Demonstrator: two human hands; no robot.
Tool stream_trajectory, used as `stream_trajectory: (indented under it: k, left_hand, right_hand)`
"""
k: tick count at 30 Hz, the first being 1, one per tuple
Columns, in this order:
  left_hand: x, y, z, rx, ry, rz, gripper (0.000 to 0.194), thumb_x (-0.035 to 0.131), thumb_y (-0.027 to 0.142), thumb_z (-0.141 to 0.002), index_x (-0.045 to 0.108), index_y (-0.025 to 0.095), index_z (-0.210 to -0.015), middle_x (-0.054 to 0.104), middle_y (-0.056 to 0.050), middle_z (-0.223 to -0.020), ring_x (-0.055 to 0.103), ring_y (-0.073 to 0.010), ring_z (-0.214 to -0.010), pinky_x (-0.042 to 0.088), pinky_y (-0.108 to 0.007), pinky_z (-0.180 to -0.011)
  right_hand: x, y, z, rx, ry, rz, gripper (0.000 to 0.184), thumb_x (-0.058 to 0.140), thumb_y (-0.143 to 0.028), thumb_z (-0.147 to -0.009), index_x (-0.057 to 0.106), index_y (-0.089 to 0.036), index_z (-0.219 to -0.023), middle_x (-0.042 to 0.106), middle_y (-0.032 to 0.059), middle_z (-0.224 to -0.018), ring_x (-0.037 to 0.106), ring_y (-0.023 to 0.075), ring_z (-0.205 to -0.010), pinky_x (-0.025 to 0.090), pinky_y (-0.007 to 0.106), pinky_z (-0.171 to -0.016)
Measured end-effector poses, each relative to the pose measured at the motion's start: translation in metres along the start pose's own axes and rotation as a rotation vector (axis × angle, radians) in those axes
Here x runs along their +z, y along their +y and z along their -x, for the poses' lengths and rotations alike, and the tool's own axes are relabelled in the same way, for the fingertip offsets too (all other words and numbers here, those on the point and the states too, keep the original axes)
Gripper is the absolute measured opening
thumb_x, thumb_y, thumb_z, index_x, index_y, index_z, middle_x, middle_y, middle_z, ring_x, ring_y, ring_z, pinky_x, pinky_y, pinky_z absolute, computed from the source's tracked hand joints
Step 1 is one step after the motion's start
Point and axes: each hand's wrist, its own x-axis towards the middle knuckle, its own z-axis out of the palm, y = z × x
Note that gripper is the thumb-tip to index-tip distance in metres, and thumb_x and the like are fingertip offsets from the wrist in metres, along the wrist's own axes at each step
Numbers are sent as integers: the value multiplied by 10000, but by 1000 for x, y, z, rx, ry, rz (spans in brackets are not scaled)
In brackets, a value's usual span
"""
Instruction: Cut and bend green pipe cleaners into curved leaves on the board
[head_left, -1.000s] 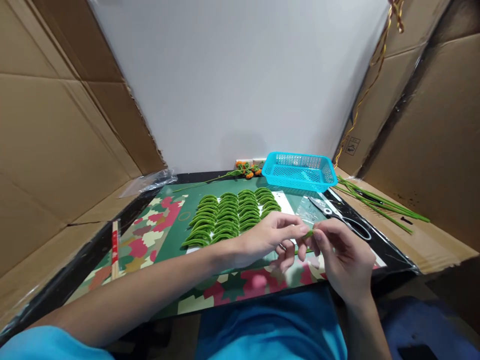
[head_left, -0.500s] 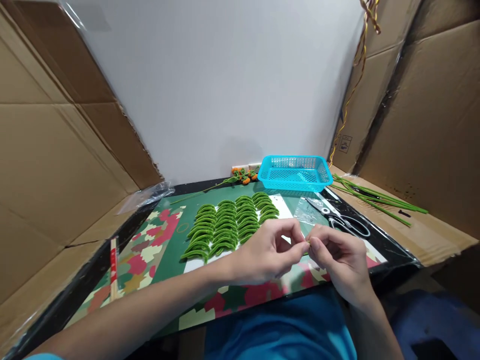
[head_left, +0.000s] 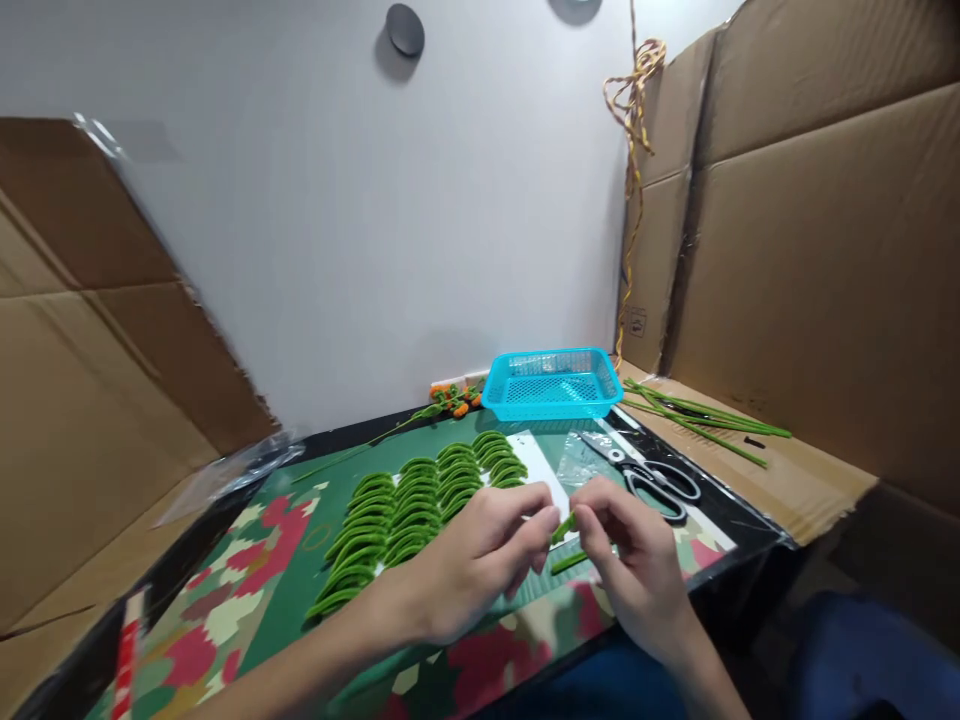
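Thumb and forefinger of my right hand [head_left: 634, 555] pinch a short green pipe cleaner [head_left: 564, 527], which slants down to the left. Close against it are the closed fingertips of my left hand [head_left: 491, 550]; whatever lies between them is hidden. Below, a second green fuzzy piece [head_left: 570, 563] shows near my right fingers, partly covered by them. To the left, bent green pipe cleaner pieces [head_left: 416, 495] lie in several neat columns, overlapping a white sheet [head_left: 536, 460]. My left forearm crosses in front of the columns.
Scissors [head_left: 637, 470] lie by a clear plastic bag [head_left: 581, 460]. Behind them stands a blue basket [head_left: 551, 412], beside orange-flowered stems [head_left: 454, 400]. Long green stems [head_left: 701, 415] rest on cardboard at right. A red-marked stick [head_left: 127, 655] is at left; cardboard walls [head_left: 817, 260] flank the table.
The camera view has shifted, so the table sits lower and further left. My fingertips have moved slightly apart, and the green piece between them now shows, with a second piece below.
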Motion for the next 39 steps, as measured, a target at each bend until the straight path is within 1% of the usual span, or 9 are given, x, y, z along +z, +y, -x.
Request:
stream_trajectory:
  k: [2,6,9,12,16,22,28,35,39]
  left_hand:
    - [-1,-1,-2,-140,-27,321,403,463,513,-1095,511,188,-861,531,40,-681,463,-67,-514,402,-182,-484]
    - [6,-16,-10,-279,-116,748,402,581,572,-1028,534,195,-895,567,42,-589,461,-64,-350,276,-148,-323]
    - [13,-25,-13,-303,-115,989,397,689,561,-968,539,203,-885,576,59,-581,448,-54,-294,283,-129,-279]
    - [18,-27,-10,-305,-82,1118,400,707,585,-952,558,213,-940,640,45,-643,511,-66,-303,325,-121,-272]
    - [20,-25,-7,-294,-128,1125,382,680,560,-980,594,190,-936,657,23,-653,579,-91,-336,377,-129,-283]
    - [18,-14,-5,-257,-112,980,362,695,496,-993,581,175,-872,617,41,-587,500,-48,-291,349,-106,-297]
    - [20,-17,-3,-335,-104,959,373,757,509,-940,553,197,-912,616,57,-653,518,-54,-323,377,-115,-288]
    - [17,-19,-3,-303,-212,972,405,737,561,-938,580,187,-939,637,29,-693,539,-63,-338,363,-123,-295]
    - [16,-15,-4,-272,-183,972,391,772,519,-917,591,173,-893,632,31,-741,526,-47,-329,349,-128,-300]
  right_hand:
    - [1,3,-1,-72,16,25,203,527,-233,-1077,612,-212,-894,575,-1,-807,544,137,-706,435,253,-649]
    - [5,9,-5,-247,77,90,152,541,-158,-1048,587,-224,-919,590,6,-830,571,151,-744,462,263,-680]
    - [6,11,-7,-333,120,137,137,549,-122,-1030,588,-228,-953,594,11,-852,567,145,-729,472,254,-664]
    - [6,11,-6,-362,121,155,138,548,-111,-1023,595,-227,-967,597,16,-853,572,146,-721,482,254,-652]
    - [9,15,-4,-371,116,167,145,556,-92,-1015,604,-226,-989,598,19,-863,569,143,-713,477,252,-644]
    - [6,15,-2,-309,55,87,129,532,-136,-1030,582,-231,-959,584,11,-826,573,159,-732,462,277,-668]
    - [4,15,0,-246,-13,80,166,522,-178,-1052,585,-226,-906,587,0,-780,571,157,-710,441,280,-672]
    - [0,16,0,-302,21,141,204,529,-185,-1061,615,-213,-878,606,10,-738,577,157,-662,448,269,-627]
    - [-1,12,-1,-290,18,157,227,497,-207,-1074,622,-211,-884,600,14,-739,576,158,-652,449,267,-613]
